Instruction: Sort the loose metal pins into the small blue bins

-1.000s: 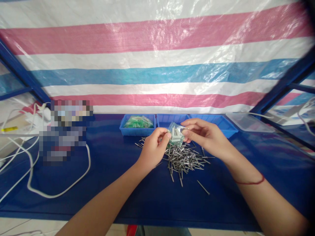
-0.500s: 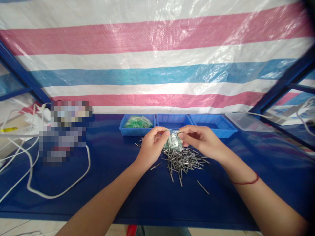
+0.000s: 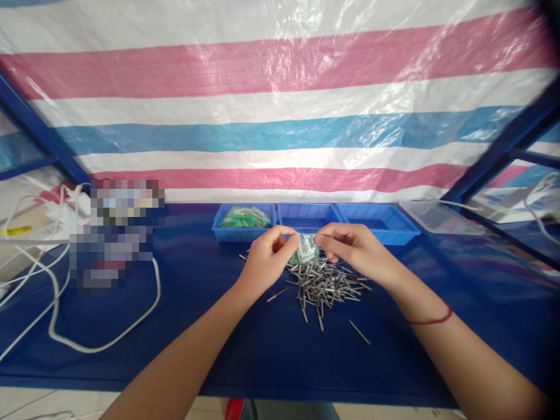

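Slightly lower and further left than a second earlier, the small clear bag [image 3: 307,251] hung between two bare hands, the right hand [image 3: 353,249] having come inward with it. Through the head camera I saw the left hand [image 3: 272,256] pinching the bag's upper left corner between thumb and fingers, and the right hand pinching the upper right. Its top edge ran left to right from one pinch to the other, so neither hand was nearer; its body hung below, showing pale pieces too small for me to name. Just below it in view, a heap of thin metal rods [image 3: 329,286] lay on the dark blue tabletop [image 3: 170,332]; I could not tell whether bag and heap touched. One loose rod [image 3: 359,331] lay apart, nearer the front edge. Beyond the hands stood three blue trays [image 3: 306,221] in a row, the left one holding green-tinted packets [image 3: 247,218].
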A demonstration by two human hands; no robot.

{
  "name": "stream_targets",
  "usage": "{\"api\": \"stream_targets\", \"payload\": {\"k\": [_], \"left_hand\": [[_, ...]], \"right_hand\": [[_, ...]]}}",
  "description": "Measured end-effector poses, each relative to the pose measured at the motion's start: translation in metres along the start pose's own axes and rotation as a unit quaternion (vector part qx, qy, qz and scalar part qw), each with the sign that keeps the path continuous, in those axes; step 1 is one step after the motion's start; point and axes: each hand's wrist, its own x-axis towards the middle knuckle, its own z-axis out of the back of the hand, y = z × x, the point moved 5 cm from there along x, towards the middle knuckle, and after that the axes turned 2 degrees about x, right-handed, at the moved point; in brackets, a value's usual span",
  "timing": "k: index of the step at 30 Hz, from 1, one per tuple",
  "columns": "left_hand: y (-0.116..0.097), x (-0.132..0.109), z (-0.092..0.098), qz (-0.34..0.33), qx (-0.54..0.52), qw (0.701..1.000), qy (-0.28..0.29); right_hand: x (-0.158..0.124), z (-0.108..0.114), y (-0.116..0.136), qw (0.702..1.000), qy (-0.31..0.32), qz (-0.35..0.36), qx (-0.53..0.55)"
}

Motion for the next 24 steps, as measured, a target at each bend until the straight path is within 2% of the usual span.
{"api": "stream_targets", "payload": {"k": [6,9,14,20,24], "left_hand": [[0.0,0.002,0.004,0.014,-0.008,1.0,0.004],[0.005,0.004,0.003,0.038,-0.01,0.998,0.041],[0.002,0.003,-0.003,0.026,-0.086,0.992,0.09],[-0.001,0.004,-0.001,0.013,-0.109,0.992,0.053],[-0.002,0.004,0.001,0.019,-0.105,0.994,0.038]], "right_hand": [[-0.002,0.001,0.005,0.997,0.0,0.031,0.071],[-0.002,0.003,0.005,0.994,-0.013,0.041,0.101],[-0.001,0.01,-0.001,0.987,-0.057,0.015,0.151],[0.001,0.013,-0.004,0.982,-0.069,-0.018,0.177],[0.001,0.013,-0.001,0.988,-0.076,0.01,0.135]]}}
